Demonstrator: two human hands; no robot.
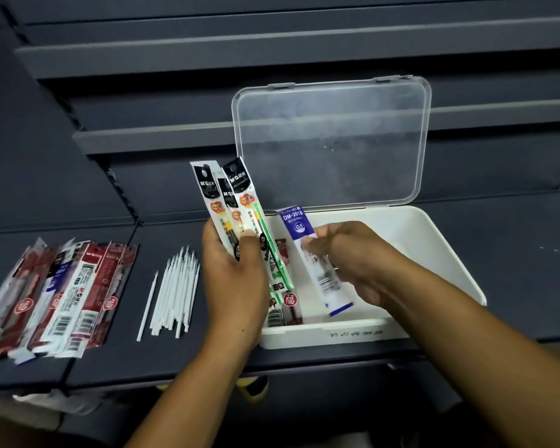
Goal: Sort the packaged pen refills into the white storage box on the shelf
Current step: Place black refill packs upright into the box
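The white storage box stands open on the dark shelf, its clear lid tilted up behind it. My left hand grips a fan of black-topped refill packs over the box's left edge. My right hand holds a blue-and-white refill pack slanted down into the box. A red pack and a green one lie inside at the left end, partly hidden by my left hand.
A heap of red and white refill packs lies on the shelf at the far left. Loose white refill tubes lie in a bundle between that heap and the box. Dark shelf tiers rise behind.
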